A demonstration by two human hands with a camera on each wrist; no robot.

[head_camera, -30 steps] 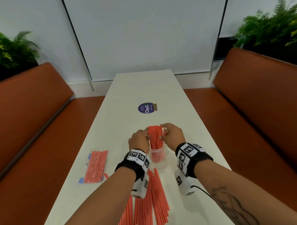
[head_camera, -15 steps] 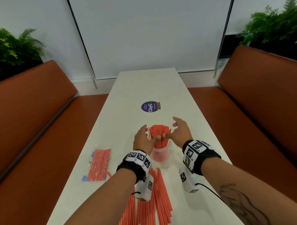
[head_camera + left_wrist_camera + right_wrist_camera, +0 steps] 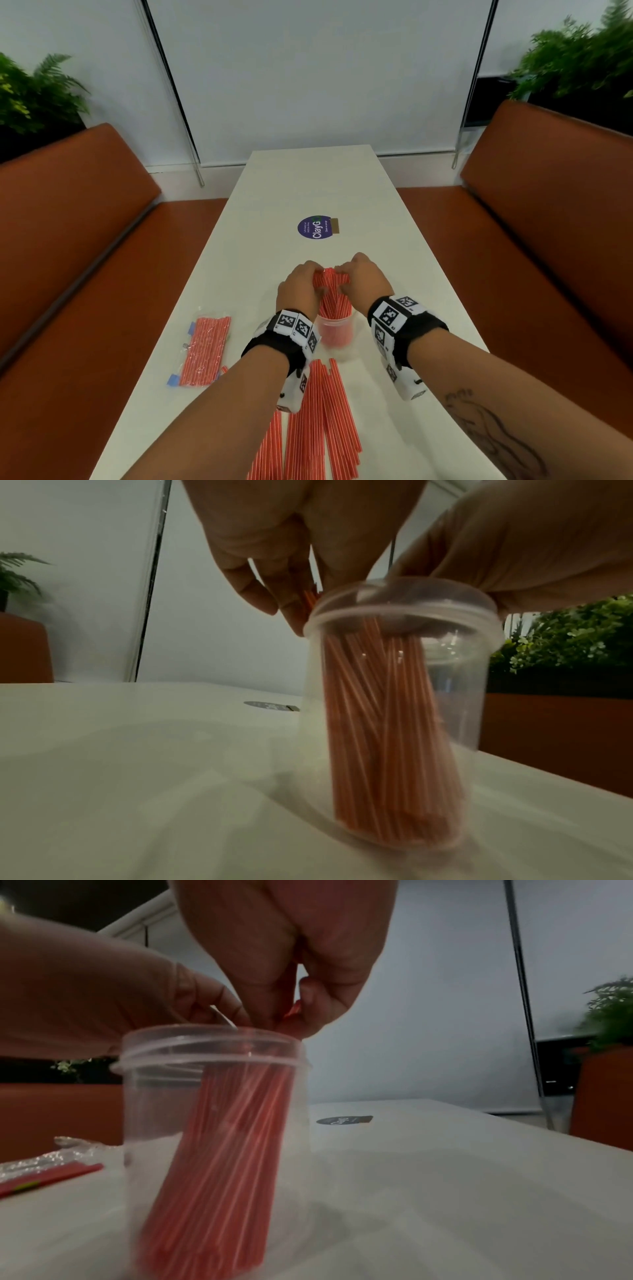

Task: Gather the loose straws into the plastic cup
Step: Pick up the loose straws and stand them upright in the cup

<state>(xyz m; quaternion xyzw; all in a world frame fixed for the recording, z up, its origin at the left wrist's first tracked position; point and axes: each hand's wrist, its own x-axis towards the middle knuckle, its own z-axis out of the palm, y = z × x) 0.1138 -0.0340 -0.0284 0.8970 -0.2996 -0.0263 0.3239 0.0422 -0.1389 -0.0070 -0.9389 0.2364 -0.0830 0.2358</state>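
Left hand (image 3: 301,291) and right hand (image 3: 366,281) both clamp the straws (image 3: 330,294) standing in the cup (image 3: 334,330); loose straws (image 3: 318,428) lie at 6 o'clock.

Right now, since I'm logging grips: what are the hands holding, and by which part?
Both the left hand and right hand grip the bundle of red straws at its upper end, above the plastic cup.

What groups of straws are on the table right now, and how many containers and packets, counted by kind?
Plastic cup: 1
Bundle of red straws in the cup: 1, gripped by left hand and right hand
Pile of loose red straws: 1
Sealed packet of red straws: 1
Round purple sticker: 1
Total: 5
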